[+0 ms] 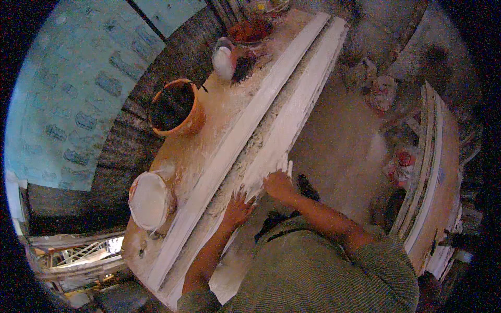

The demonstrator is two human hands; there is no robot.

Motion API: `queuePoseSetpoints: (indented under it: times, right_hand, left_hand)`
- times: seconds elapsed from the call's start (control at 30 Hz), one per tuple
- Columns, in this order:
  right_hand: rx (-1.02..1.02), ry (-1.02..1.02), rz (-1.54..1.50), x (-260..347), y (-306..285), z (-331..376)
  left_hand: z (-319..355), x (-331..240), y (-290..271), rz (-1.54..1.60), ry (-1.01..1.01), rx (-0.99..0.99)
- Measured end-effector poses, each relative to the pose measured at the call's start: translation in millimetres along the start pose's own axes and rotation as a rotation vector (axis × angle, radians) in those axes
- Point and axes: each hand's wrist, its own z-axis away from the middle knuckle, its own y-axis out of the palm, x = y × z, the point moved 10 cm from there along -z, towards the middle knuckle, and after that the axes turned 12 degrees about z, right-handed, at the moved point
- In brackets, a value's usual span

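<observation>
White moulding [289,117] runs lengthwise along our edge of the bench [222,107]; our left hand [239,211] touches nearer its midline, our right hand [280,186] its outer edge; pinching, we cannot tell.

Near strip: this white ridge [292,122] sits right at your left grip [240,210] and right grip [282,186], running away ahead-right and blocking a low straight reach.
Far strip: you have a second white ridge [250,112] beyond both grips; cross it from above.
Table: past that ridge, your left grip could travel along its bare band [211,138].
Orange bucket: stands ahead-left of your grips [196,112], narrowing that band.
White tub: blocks the band left of your left grip [170,201].
Floor: you have open room right of your right grip [339,141].
Long boards: bound that room farther right [429,156].
</observation>
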Motion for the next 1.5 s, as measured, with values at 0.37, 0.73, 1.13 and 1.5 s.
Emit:
queuePoseSetpoints:
  times: [0.37, 0.73, 1.13, 1.5]
  right_hand:
    - [-0.172, 0.206, -0.116, -274.4, -82.1, -132.9]
    - [-0.018, 0.036, -0.015, -194.1, -25.4, -81.9]
    - [-0.286, 0.079, 0.193, -456.4, -139.4, -221.3]
    - [-0.219, -0.394, -0.064, -232.3, -53.1, -115.0]
  left_hand:
    - [-159.5, -31.1, -35.3, -0.08, 0.023, -0.001]
    - [-238.8, -47.7, -44.7, 0.007, 0.011, -0.022]
    - [-434.1, -82.3, -87.5, 0.16, -0.02, -0.276]
    - [-287.4, -57.2, -53.0, 0.155, -0.008, 0.049]
